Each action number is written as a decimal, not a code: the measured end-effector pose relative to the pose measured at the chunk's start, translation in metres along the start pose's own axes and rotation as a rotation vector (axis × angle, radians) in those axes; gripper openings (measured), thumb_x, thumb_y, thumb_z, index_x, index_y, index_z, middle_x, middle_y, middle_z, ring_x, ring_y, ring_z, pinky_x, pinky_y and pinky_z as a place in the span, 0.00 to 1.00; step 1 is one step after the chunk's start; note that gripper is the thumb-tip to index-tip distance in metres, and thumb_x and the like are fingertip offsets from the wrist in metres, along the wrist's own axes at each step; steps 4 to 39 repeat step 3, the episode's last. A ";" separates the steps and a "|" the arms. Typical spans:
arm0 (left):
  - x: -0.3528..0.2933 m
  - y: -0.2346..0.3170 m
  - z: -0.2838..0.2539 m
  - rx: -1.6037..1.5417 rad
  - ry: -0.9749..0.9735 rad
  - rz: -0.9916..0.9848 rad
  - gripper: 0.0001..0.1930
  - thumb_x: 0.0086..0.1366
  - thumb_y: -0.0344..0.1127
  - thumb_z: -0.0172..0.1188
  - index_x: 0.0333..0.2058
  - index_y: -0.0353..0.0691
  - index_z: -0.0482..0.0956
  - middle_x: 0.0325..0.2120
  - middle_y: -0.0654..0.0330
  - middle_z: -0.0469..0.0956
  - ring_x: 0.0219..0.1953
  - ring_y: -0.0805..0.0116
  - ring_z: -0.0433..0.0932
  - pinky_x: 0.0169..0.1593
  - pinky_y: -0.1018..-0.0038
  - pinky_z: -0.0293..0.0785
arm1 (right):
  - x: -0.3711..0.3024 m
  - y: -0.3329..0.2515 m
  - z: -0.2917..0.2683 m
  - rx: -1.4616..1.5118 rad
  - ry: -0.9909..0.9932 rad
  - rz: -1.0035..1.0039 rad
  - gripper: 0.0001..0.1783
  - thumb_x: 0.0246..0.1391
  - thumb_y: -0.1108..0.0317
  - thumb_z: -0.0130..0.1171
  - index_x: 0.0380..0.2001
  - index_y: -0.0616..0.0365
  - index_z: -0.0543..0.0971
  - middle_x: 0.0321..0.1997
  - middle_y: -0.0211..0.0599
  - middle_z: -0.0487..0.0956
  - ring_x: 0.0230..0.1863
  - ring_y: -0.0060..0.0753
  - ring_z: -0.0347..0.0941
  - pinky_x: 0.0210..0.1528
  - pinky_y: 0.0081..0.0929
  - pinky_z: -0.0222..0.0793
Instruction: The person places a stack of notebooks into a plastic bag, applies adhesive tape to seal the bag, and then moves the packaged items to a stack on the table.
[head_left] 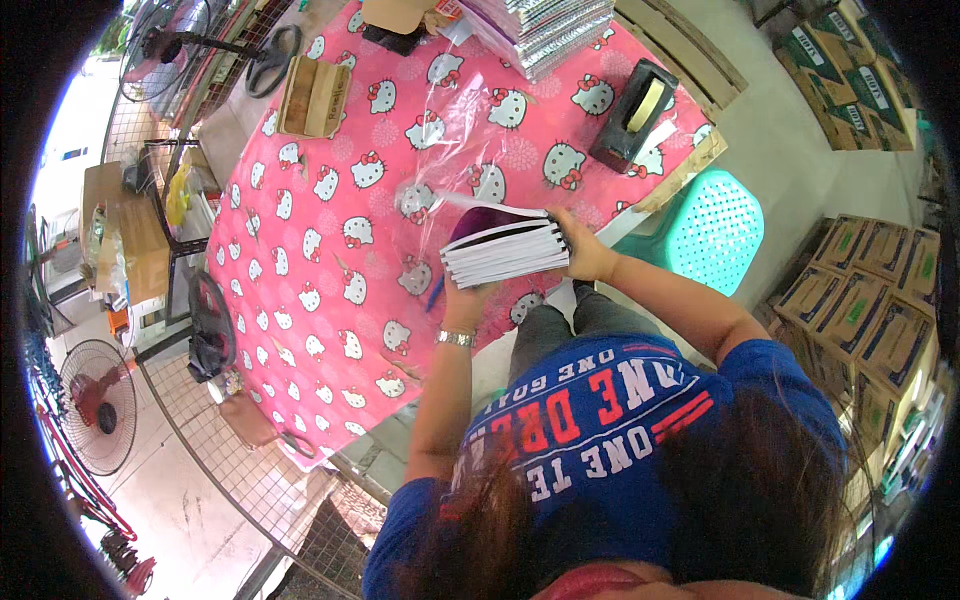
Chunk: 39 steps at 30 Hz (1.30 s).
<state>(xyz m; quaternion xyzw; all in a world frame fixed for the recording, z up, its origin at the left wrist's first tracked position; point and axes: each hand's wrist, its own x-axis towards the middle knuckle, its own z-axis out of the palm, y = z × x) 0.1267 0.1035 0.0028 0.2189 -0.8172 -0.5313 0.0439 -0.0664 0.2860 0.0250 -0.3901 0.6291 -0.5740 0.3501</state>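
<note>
A stack of notebooks with white page edges is held in front of me, above the near edge of the pink table. Something dark purple shows at its upper left side. My left hand grips the stack from below, its fingers mostly hidden. Around the right end of the stack, my right hand is closed. Just beyond, a clear plastic sheet or bag lies crumpled on the table. A thin blue thing, perhaps a pen, shows beside my left hand.
The table has a patterned pink cover. On it stand a black tape dispenser, a wooden block or box and a pile of silvery padded mailers. A turquoise stool is at the right, with cartons beyond. Fans stand left.
</note>
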 end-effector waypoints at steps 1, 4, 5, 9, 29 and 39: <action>0.001 -0.007 -0.003 0.200 -0.096 0.099 0.48 0.41 0.30 0.72 0.60 0.39 0.53 0.55 0.53 0.64 0.57 0.63 0.65 0.59 0.64 0.64 | 0.000 -0.001 -0.004 -0.068 -0.020 0.001 0.47 0.32 0.71 0.71 0.57 0.55 0.59 0.47 0.39 0.70 0.50 0.36 0.67 0.54 0.32 0.62; -0.004 -0.020 -0.007 0.205 -0.069 0.186 0.44 0.48 0.34 0.68 0.61 0.42 0.51 0.59 0.53 0.60 0.59 0.58 0.64 0.61 0.62 0.62 | 0.002 -0.003 -0.008 -0.134 -0.041 0.009 0.47 0.31 0.71 0.72 0.57 0.56 0.59 0.45 0.39 0.71 0.49 0.35 0.68 0.54 0.31 0.63; -0.004 -0.020 -0.007 0.205 -0.069 0.186 0.44 0.48 0.34 0.68 0.61 0.42 0.51 0.59 0.53 0.60 0.59 0.58 0.64 0.61 0.62 0.62 | 0.002 -0.003 -0.008 -0.134 -0.041 0.009 0.47 0.31 0.71 0.72 0.57 0.56 0.59 0.45 0.39 0.71 0.49 0.35 0.68 0.54 0.31 0.63; -0.004 -0.020 -0.007 0.205 -0.069 0.186 0.44 0.48 0.34 0.68 0.61 0.42 0.51 0.59 0.53 0.60 0.59 0.58 0.64 0.61 0.62 0.62 | 0.002 -0.003 -0.008 -0.134 -0.041 0.009 0.47 0.31 0.71 0.72 0.57 0.56 0.59 0.45 0.39 0.71 0.49 0.35 0.68 0.54 0.31 0.63; -0.004 -0.020 -0.007 0.205 -0.069 0.186 0.44 0.48 0.34 0.68 0.61 0.42 0.51 0.59 0.53 0.60 0.59 0.58 0.64 0.61 0.62 0.62 | 0.002 -0.003 -0.008 -0.134 -0.041 0.009 0.47 0.31 0.71 0.72 0.57 0.56 0.59 0.45 0.39 0.71 0.49 0.35 0.68 0.54 0.31 0.63; -0.004 -0.020 -0.007 0.205 -0.069 0.186 0.44 0.48 0.34 0.68 0.61 0.42 0.51 0.59 0.53 0.60 0.59 0.58 0.64 0.61 0.62 0.62 | 0.002 -0.003 -0.008 -0.134 -0.041 0.009 0.47 0.31 0.71 0.72 0.57 0.56 0.59 0.45 0.39 0.71 0.49 0.35 0.68 0.54 0.31 0.63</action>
